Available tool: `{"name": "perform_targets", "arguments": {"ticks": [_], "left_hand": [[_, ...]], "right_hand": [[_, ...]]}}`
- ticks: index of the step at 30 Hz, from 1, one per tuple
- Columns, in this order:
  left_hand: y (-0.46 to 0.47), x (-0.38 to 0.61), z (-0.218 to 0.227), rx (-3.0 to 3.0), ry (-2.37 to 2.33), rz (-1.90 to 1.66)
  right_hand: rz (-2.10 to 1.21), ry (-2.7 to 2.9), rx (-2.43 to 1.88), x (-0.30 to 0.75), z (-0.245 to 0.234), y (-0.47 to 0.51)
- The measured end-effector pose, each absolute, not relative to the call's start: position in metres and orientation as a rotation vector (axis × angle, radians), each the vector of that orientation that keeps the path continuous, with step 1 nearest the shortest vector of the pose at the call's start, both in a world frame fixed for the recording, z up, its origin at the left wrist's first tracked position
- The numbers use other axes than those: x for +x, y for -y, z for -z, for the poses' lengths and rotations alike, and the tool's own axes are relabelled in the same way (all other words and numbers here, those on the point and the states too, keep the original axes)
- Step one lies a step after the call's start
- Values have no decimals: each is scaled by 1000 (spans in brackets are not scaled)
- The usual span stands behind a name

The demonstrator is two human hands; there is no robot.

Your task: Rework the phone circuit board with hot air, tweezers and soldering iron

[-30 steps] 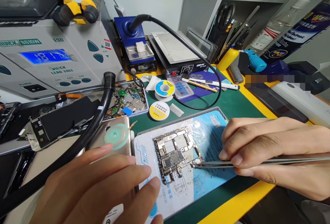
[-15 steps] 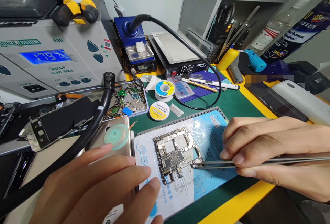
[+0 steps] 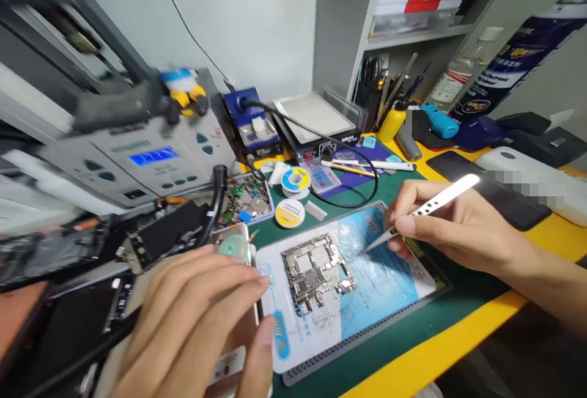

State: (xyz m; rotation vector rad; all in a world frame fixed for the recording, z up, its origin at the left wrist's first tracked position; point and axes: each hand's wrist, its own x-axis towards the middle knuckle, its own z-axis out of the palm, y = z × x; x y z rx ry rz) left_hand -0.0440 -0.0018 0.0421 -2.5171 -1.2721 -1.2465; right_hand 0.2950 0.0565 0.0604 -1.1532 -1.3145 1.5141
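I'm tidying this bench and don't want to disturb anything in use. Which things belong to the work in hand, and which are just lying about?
In use:
- right hand holding a white-handled pointed tool
- phone logic board on a blue-and-white mat
- left hand on a gold phone housing

Lying about:
- solder wire spool
- parts tray
- soldering station

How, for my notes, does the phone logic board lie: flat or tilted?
Flat: the phone logic board rests fully on the printed mat.
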Motion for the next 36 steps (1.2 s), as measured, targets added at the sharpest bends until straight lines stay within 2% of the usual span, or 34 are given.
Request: {"name": "perform_targets", "arguments": {"ticks": [10, 23, 30, 36], "left_hand": [[1, -41, -51, -2467, 1205, 1242], [-17, -64, -41, -2284, 1258, 1341], [-17, -56, -51, -2612, 1174, 1052], [-20, -44, -61, -2777, 1113, 853]], "right_hand": [[-1596, 1090, -1116, 284, -59, -59], [-1573, 1327, -1046, 293, -38, -80], [-1557, 1459, -951, 303, -35, -74], [-1517, 1542, -845, 287, -68, -60]]}}
